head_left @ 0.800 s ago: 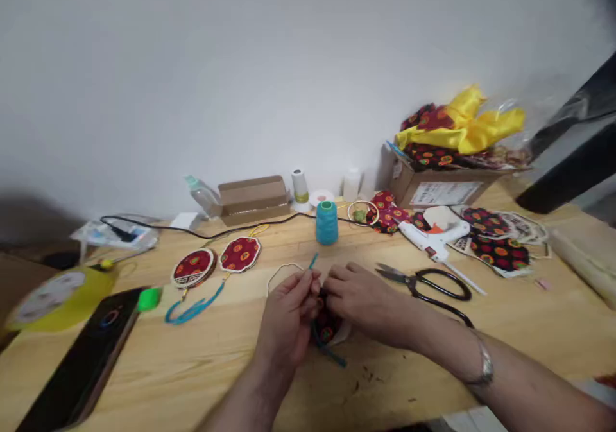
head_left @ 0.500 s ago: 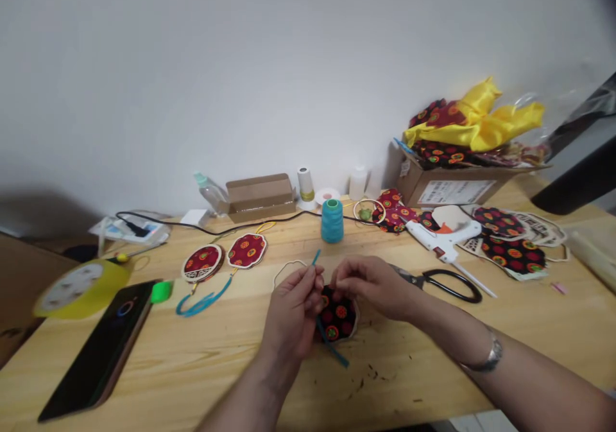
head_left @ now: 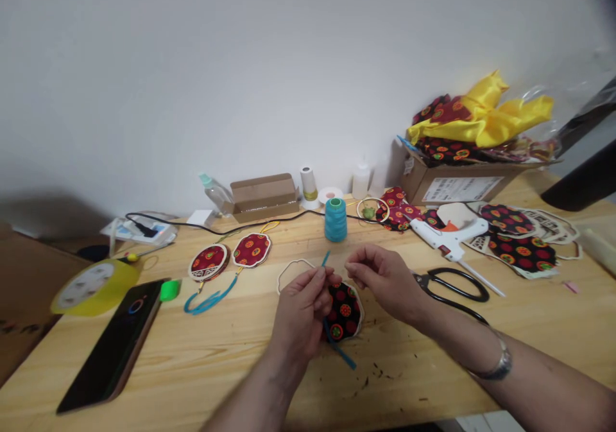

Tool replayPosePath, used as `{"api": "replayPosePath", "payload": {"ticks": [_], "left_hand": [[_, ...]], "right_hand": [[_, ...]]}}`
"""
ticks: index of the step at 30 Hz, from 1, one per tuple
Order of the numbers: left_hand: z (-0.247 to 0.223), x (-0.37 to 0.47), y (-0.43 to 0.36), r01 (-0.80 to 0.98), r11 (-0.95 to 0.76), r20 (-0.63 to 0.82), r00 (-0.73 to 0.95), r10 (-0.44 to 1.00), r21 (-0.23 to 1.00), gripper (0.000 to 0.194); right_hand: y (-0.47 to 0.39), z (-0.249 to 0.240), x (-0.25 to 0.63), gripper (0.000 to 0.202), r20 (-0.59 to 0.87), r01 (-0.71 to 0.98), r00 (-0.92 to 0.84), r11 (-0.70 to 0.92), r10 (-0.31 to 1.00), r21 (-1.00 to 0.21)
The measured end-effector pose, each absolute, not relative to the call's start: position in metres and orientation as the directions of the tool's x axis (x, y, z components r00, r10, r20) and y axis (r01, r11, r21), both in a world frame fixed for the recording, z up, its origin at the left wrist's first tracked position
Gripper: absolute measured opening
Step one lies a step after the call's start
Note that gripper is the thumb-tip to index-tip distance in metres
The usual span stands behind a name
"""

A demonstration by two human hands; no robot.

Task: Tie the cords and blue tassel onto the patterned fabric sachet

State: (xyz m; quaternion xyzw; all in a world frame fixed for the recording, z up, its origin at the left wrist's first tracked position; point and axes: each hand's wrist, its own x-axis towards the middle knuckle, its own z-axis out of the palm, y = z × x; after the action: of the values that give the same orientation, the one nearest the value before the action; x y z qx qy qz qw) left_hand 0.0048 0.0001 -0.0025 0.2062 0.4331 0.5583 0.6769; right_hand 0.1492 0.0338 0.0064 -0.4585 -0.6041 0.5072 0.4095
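My left hand is closed in a pinch on a bundle of teal thread; a short end pokes up above the fingertips and a longer tail hangs below. Just right of it, fingertips pressed together, is my right hand; whatever thin thing it may hold is too small to make out. Under and between the hands lies a black fabric ornament with red and orange medallions and a pale scalloped edge, partly covered by my left hand. A pale scalloped frame lies behind my left hand. Beyond stands a teal thread spool.
Black-handled scissors and a white glue gun lie right. Finished red ornaments with teal tassels, a phone and yellow tape are left. A cardboard box of fabric stands back right; dark scraps litter the front.
My right hand has drawn away to the right from my left hand, widening the gap between them. My left hand keeps its pinch on the teal thread. The whole view has shifted slightly.
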Motion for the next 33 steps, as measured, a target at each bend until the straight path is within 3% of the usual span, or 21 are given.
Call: {"api": "replayPosePath", "payload": {"ticks": [4,8,33], "left_hand": [[-0.002,0.006,-0.001,-0.574,0.321,-0.367,0.039,0.930,0.753,0.017],[0.000,0.006,-0.001,-0.552,0.339,-0.357,0.080,0.931,0.762,0.022],[0.000,0.007,-0.001,-0.591,0.322,-0.357,0.061,0.932,0.739,0.020]], "right_hand": [[0.025,0.001,0.147,0.011,0.263,0.334,-0.305,0.361,0.915,-0.871],[0.020,-0.005,0.147,0.013,0.354,0.374,-0.411,0.510,0.840,-0.775],[0.021,-0.006,0.148,0.015,0.379,0.371,-0.490,0.581,0.785,-0.725]]}}
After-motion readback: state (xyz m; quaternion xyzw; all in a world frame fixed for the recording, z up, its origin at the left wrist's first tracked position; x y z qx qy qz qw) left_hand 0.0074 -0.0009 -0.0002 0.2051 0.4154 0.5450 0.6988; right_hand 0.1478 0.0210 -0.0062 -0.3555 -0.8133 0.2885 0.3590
